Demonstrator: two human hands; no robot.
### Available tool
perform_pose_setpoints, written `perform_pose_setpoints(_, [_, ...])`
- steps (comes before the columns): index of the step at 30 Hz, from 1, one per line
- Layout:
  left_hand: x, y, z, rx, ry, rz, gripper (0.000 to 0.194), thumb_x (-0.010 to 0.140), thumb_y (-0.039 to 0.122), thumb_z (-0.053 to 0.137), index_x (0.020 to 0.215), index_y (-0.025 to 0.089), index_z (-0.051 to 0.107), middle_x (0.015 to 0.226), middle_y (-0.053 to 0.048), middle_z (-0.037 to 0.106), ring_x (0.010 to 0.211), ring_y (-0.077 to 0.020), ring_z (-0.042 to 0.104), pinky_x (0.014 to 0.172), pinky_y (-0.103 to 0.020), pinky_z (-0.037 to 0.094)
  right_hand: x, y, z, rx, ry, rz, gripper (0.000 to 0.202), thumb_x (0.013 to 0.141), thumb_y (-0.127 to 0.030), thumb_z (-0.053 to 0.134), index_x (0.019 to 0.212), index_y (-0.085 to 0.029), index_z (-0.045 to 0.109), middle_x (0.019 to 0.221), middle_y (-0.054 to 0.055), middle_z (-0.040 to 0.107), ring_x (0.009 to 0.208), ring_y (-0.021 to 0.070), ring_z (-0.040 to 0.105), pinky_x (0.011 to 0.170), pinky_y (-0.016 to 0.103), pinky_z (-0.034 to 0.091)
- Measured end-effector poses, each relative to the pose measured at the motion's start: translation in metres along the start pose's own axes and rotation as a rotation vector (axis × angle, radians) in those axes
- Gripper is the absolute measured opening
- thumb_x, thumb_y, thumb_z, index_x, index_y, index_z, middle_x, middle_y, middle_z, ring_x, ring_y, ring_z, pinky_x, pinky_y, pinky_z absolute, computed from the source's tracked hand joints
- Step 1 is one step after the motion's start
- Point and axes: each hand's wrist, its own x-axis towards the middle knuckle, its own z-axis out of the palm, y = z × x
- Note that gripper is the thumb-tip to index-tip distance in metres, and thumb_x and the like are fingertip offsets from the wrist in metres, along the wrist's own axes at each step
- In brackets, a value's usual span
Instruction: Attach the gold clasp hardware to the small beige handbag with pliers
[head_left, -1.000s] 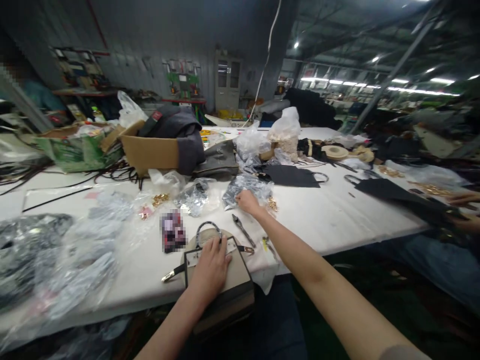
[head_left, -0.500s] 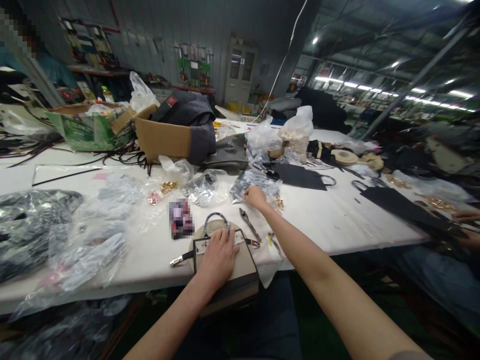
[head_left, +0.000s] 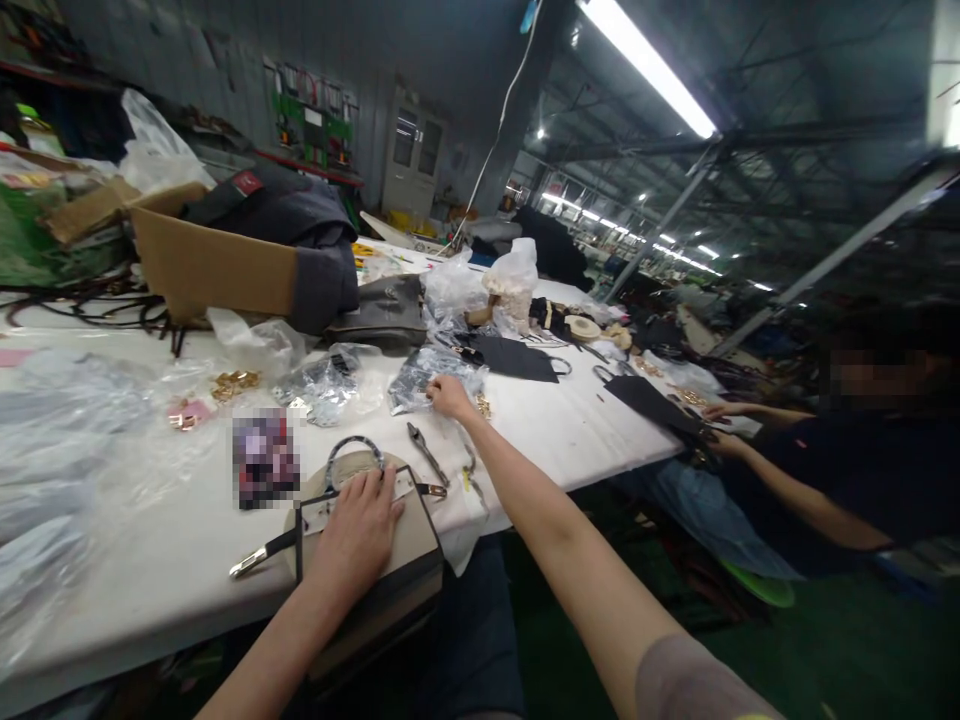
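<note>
Here; handbag [head_left: 412, 525] under left fingers [head_left: 367, 490]; plastic bag [head_left: 405, 383] seemingly against right fingertips [head_left: 433, 389]

We have white tabletop [head_left: 555, 430]: bag [head_left: 416, 535] overhanging near edge, pliers [head_left: 427, 454] just beyond. Farther in, we see pouch [head_left: 420, 375], gold fittings [head_left: 236, 383], black panel [head_left: 517, 359] lying flat. On left, clear plastic [head_left: 45, 430] spread; behind, cardboard box [head_left: 217, 268], dark straps [head_left: 112, 308]. Tape roll [head_left: 583, 327] toward far side.

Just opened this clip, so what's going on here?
The left hand rests on a beige, dark-edged handbag at the table's near edge. The right hand is stretched out to a clear plastic bag; whether it grips anything is unclear. A metal tool lies between handbag and plastic bag. To the right, a co-worker's hands are at a black bag.
</note>
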Motion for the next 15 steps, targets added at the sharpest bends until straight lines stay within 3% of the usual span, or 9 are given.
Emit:
perform_pose_setpoints(4, [0.000,0.001,-0.001,0.014,0.012,-0.008,0.051,0.117,0.032,0.050,0.161,0.009,0.061,0.145,-0.021,0.069,0.134,-0.0387,0.062,0.120,-0.056,0.052,-0.007,0.005,-0.002,0.042,0.013,-0.042,0.025,0.098,-0.016,0.066,0.104,-0.015,0.090,0.100,0.008,0.088,0.089,0.0202,0.076,0.077,0.025,0.050])
perform_pose_setpoints(8, [0.000,0.001,0.000,0.028,0.017,0.007,0.052,0.118,0.032,0.048,0.163,0.009,0.059,0.146,-0.021,0.069,0.135,-0.0386,0.061,0.120,-0.055,0.051,-0.010,0.005,-0.003,0.023,0.018,-0.086,0.029,0.098,-0.016,0.065,0.111,-0.016,0.091,0.111,0.009,0.090,0.096,0.0213,0.079,0.084,0.026,0.054])
perform_pose_setpoints(15, [0.000,0.001,0.001,0.017,0.030,0.003,0.051,0.117,0.031,0.046,0.162,0.010,0.059,0.145,-0.020,0.069,0.134,-0.0382,0.061,0.119,-0.057,0.051,-0.011,-0.003,-0.005,-0.120,-0.116,-0.146,0.023,0.090,-0.015,0.077,0.105,-0.020,0.094,0.113,0.014,0.090,0.106,0.0285,0.081,0.090,0.030,0.055])
